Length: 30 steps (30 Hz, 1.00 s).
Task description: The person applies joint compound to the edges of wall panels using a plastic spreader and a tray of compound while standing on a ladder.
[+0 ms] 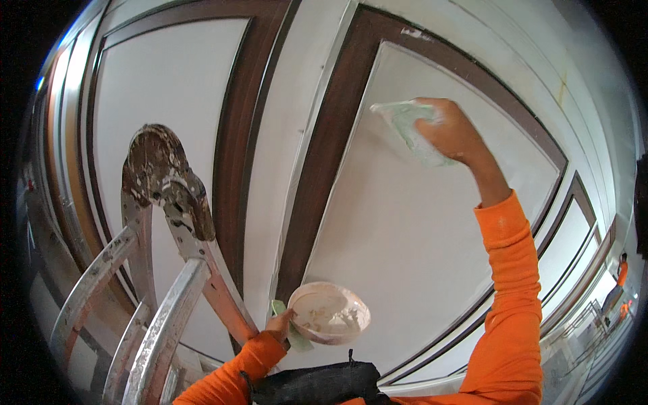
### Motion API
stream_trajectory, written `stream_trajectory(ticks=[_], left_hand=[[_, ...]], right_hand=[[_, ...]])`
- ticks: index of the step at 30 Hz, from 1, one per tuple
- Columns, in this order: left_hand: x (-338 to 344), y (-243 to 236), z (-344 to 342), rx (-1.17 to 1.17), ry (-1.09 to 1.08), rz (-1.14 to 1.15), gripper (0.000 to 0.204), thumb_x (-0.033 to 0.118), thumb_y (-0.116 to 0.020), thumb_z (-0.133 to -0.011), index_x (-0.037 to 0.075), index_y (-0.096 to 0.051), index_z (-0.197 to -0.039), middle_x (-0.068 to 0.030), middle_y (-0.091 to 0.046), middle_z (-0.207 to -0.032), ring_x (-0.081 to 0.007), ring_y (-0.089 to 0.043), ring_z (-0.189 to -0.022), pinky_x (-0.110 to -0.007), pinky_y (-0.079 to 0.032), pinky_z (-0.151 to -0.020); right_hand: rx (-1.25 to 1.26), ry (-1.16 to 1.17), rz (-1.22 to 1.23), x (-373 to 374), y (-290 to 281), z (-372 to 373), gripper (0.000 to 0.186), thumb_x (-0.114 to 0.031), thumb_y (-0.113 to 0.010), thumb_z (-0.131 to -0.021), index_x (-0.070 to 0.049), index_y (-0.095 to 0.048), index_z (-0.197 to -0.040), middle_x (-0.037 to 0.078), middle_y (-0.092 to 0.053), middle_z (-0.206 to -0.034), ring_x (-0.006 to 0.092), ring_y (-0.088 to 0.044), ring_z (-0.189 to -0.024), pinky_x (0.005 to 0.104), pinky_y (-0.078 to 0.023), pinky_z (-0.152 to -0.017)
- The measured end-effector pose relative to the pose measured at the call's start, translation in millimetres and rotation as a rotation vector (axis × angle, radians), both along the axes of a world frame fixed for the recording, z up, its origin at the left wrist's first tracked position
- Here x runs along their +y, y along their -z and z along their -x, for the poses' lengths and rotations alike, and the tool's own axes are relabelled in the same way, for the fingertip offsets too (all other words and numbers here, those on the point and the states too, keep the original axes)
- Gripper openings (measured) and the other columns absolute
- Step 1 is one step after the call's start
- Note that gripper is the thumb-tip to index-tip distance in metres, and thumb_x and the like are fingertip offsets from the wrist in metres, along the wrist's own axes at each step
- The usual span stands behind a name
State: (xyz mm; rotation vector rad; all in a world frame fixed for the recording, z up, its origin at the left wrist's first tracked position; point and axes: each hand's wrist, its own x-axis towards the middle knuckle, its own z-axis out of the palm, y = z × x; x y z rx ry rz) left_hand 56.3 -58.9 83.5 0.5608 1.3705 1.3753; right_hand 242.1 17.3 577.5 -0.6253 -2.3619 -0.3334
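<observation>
My right hand [445, 131] grips a pale green, flat spreader [401, 125] high against the white inset panel [405, 229] in its dark wood frame, near the upper left corner. Low in the middle, my left hand [281, 324] holds a pinkish-white bowl [331, 310] with pale paste in it. A second green flat piece [300, 341] is held alongside the bowl, partly hidden by it. Both forearms are in orange sleeves.
A paint-spattered aluminium folding ladder [169, 290] stands close at my left, its hinge [152, 162] beside another framed panel [162, 81]. A black bag or strap [314, 385] is at the bottom. At the far right, a person in orange [622, 270] is near metal railings [587, 317].
</observation>
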Motion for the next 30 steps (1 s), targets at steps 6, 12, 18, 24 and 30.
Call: stream_trajectory(ticks=[6, 12, 18, 24, 30], left_hand=[[-2.6, -0.2, -8.8, -0.375, -0.039, -0.094, 0.031, 0.029, -0.056, -0.078, -0.001, -0.058, -0.089, -0.009, -0.058, -0.081, -0.0214, -0.057, -0.069, -0.036, -0.048, -0.064], [-16.3, -9.0, -10.4, -0.188, -0.18, -0.38, 0.021, 0.022, -0.054, -0.082, 0.004, -0.059, -0.09, -0.009, -0.059, -0.085, -0.0223, -0.06, -0.077, -0.035, -0.048, -0.069], [-22.5, -29.1, -2.5, -0.07, -0.239, -0.474, 0.02, 0.02, -0.045, -0.091, 0.007, -0.058, -0.099, -0.013, -0.056, -0.088, -0.02, -0.056, -0.079, -0.031, -0.046, -0.073], [-18.4, -35.4, 0.4, -0.161, -0.284, -0.544, 0.025, 0.021, -0.047, -0.088, 0.002, -0.054, -0.103, -0.008, -0.054, -0.089, -0.0159, -0.055, -0.077, -0.029, -0.047, -0.07], [-16.7, -42.8, -12.8, -0.237, -0.399, -0.534, 0.026, 0.019, -0.046, -0.087, 0.001, -0.051, -0.104, -0.0067, -0.054, -0.087, -0.0152, -0.054, -0.076, -0.029, -0.047, -0.069]], right_hand=[[0.16, -0.157, 0.738, 3.9, 51.1, -45.5, 0.039, -0.017, -0.058, -0.082, 0.008, -0.055, -0.111, 0.011, -0.064, -0.097, 0.0166, -0.063, -0.081, 0.0279, -0.05, -0.075], [-0.262, -0.008, 0.686, -6.4, 170.9, -71.0, 0.037, -0.018, -0.06, -0.081, 0.005, -0.058, -0.11, 0.013, -0.066, -0.09, 0.0165, -0.062, -0.078, 0.029, -0.049, -0.073], [-0.554, 0.014, 0.811, -17.9, 225.8, -59.0, 0.037, -0.013, -0.055, -0.075, 0.0, -0.061, -0.11, 0.017, -0.066, -0.082, 0.0264, -0.062, -0.066, 0.0342, -0.049, -0.068], [-0.696, -0.058, 0.565, -2.1, 272.2, 0.4, 0.038, -0.012, -0.055, -0.073, -0.008, -0.065, -0.11, 0.018, -0.064, -0.08, 0.031, -0.06, -0.065, 0.0401, -0.047, -0.065], [-0.707, -0.24, 0.464, -12.4, 293.1, -2.2, 0.034, -0.011, -0.057, -0.069, -0.011, -0.067, -0.101, 0.02, -0.061, -0.075, 0.0368, -0.061, -0.069, 0.044, -0.05, -0.066]])
